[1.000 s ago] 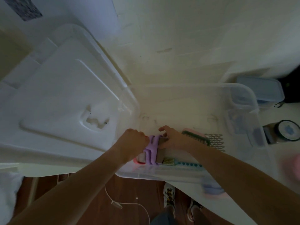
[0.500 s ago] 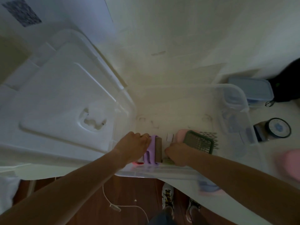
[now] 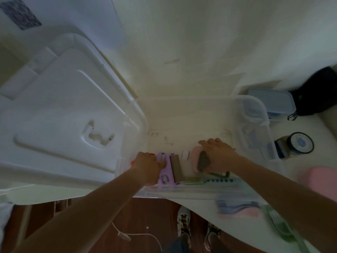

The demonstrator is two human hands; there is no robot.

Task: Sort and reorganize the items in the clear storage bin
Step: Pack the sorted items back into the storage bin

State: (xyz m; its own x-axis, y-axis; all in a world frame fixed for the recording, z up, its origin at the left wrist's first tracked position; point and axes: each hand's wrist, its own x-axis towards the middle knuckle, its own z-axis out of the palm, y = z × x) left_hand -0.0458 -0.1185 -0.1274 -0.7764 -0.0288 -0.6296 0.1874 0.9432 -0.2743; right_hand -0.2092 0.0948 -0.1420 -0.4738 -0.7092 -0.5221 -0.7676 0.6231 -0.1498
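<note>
Inside the clear storage bin point(image 3: 259, 114), near wall: left hand point(image 3: 147, 166) fingers curled, pressing the purple piece point(image 3: 166, 172); right hand point(image 3: 218, 154) curled over the dark-green grater point(image 3: 203, 161) on a pink item point(image 3: 196, 151). Judged light, rigid plastic, slippery; take by frame edges.

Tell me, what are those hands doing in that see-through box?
A person is tidying things in the clear bin. The left hand rests against a purple piece standing at the near wall, beside a brown block. The right hand holds a dark green grater-like tool over a pink item. The bin's lid lies off to the left.
</note>
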